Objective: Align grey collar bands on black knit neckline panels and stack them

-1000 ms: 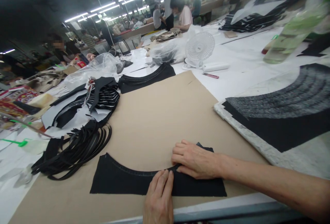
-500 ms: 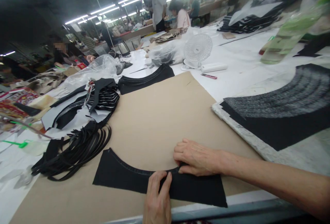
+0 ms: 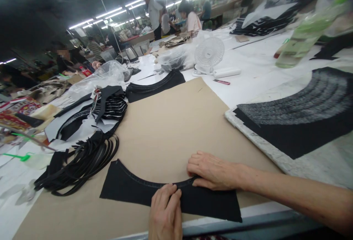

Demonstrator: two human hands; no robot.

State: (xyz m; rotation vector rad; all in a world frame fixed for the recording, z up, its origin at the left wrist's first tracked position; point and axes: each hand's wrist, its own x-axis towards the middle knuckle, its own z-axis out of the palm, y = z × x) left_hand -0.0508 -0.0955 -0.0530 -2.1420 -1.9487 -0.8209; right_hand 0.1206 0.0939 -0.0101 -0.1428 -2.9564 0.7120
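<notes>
Black piece: it now lies aslant on the brown sheet [image 3: 171, 129], its right end nearer my body than a second ago.
Left hand: my left hand [image 3: 165, 210] has slid slightly leftward, fingers bent and closer together, tips on the black piece [image 3: 129, 190]; whether they pinch it, I cannot tell.
Right hand: my right hand [image 3: 212, 170] is curled over the piece, thumb and fingers at its curved edge [image 3: 184, 183]; my knuckles hide whether they grip.
Gap: a little more edge shows between my hands, so I judge the work sits around the middle of the curve.
Piece and hands: it runs under both, its left end reaching out beyond my left hand, its lower right corner nearer me than my right hand.
Strap bundle: the black straps [image 3: 79, 168] lie left of my hands, well apart.
</notes>
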